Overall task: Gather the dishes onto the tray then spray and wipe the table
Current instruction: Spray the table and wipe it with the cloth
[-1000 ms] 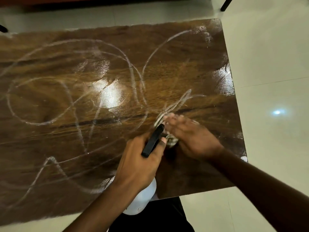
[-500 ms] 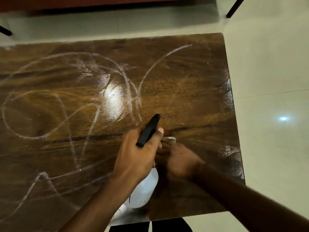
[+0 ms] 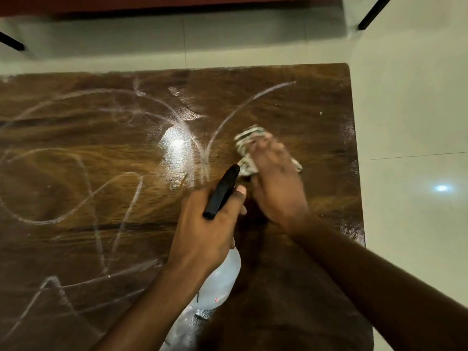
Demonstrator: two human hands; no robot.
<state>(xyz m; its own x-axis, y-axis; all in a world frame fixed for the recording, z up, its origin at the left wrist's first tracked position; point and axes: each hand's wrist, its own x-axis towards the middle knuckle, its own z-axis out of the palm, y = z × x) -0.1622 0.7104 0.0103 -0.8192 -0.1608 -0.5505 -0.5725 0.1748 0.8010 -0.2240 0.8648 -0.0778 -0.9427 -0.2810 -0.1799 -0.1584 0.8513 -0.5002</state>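
**Head view.** The wooden table (image 3: 76, 198) fills most of the picture, and the wiping step is judged to be in hand. White streaks (image 3: 83, 178) of cleaner are spread from the 9 o'clock edge across to the middle. The cloth (image 3: 247, 139), crumpled and striped, is pressed to the tabletop at about 2 o'clock from the picture's centre, under the right hand (image 3: 276, 188). The fingers are laid over it, but they are blurred, so it cannot be told whether the cloth is pinched or only pushed flat. The spray bottle (image 3: 222, 282) is held towards 6 o'clock by the left hand (image 3: 205, 229). Its fingers are wrapped round the neck, and the black nozzle is pointed towards 1 o'clock, just beside the cloth.

Trouble could be caused in three ways:
- A careless squeeze would wet the right hand instead of the wood, since the nozzle is so near it.
- The streaks at 9 o'clock, well apart from the cloth, may be left to dry into marks.
- With so small a wad, the cleaner may be smeared rather than lifted.

Only one container is seen, the bottle. Its body is translucent and pale, and the level of liquid inside cannot be read. No tray and no dishes are shown.
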